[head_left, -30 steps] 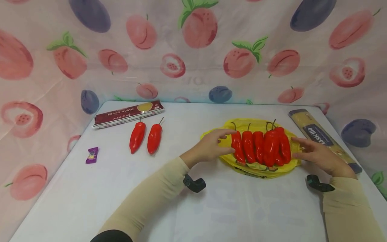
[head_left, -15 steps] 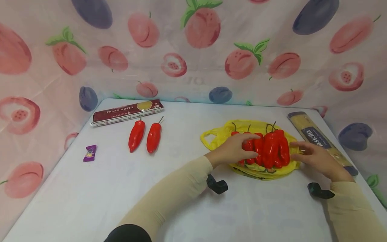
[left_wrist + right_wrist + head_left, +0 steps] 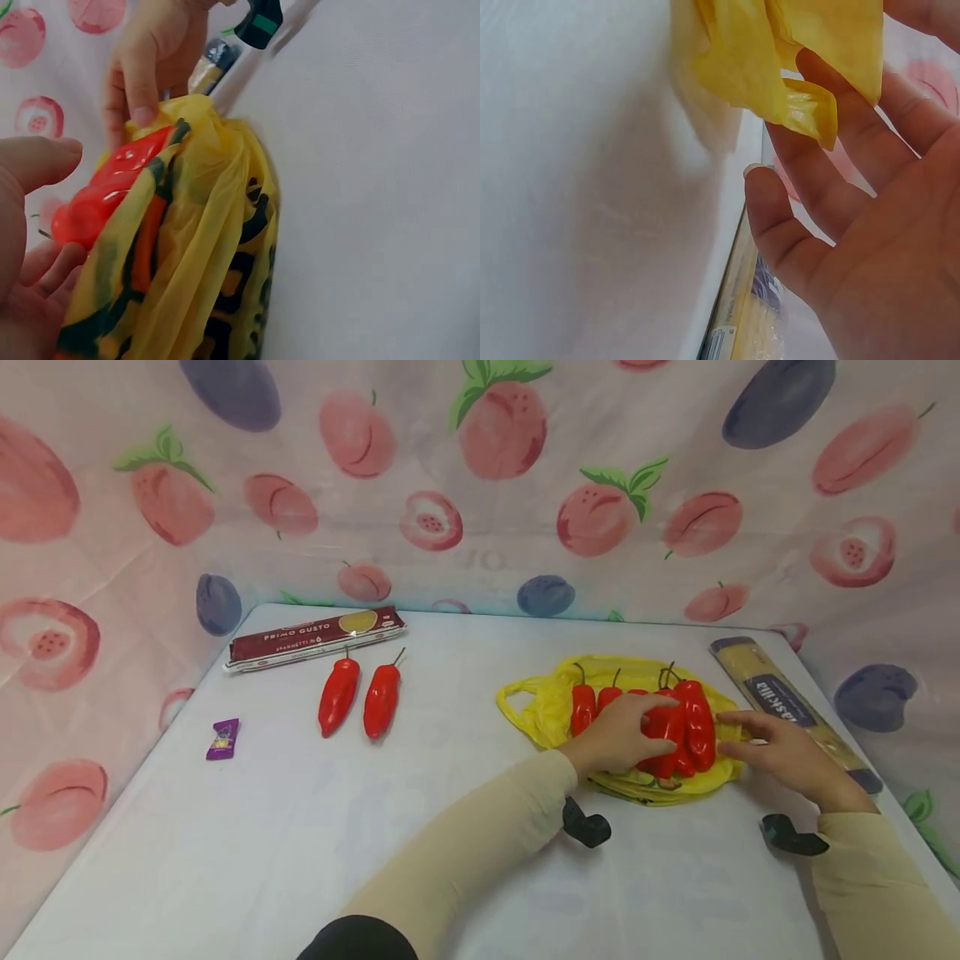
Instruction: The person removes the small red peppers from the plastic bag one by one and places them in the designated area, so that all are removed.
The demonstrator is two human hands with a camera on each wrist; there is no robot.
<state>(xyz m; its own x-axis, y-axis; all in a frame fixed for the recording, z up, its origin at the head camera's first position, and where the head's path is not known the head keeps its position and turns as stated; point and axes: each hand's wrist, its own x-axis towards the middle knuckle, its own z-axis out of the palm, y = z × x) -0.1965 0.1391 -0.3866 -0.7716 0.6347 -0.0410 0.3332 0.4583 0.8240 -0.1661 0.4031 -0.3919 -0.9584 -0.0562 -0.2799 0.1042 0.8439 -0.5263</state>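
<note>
Right hand (image 3: 885, 232), palm showing, fingers partly behind yellow plastic bag (image 3: 742, 60), barcoded yellow packet (image 3: 739, 315) beyond, white tabletop (image 3: 570, 187) alongside.

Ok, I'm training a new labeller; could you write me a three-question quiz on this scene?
1. True or false: the purple packet lies on the yellow bag.
2. In the head view, which hand covers part of the bunched red peppers: (a) left or (b) right?
3. How many loose peppers lie away from the yellow bag?

Key: 1. False. 2. (a), the left hand. 3. Two.
</note>
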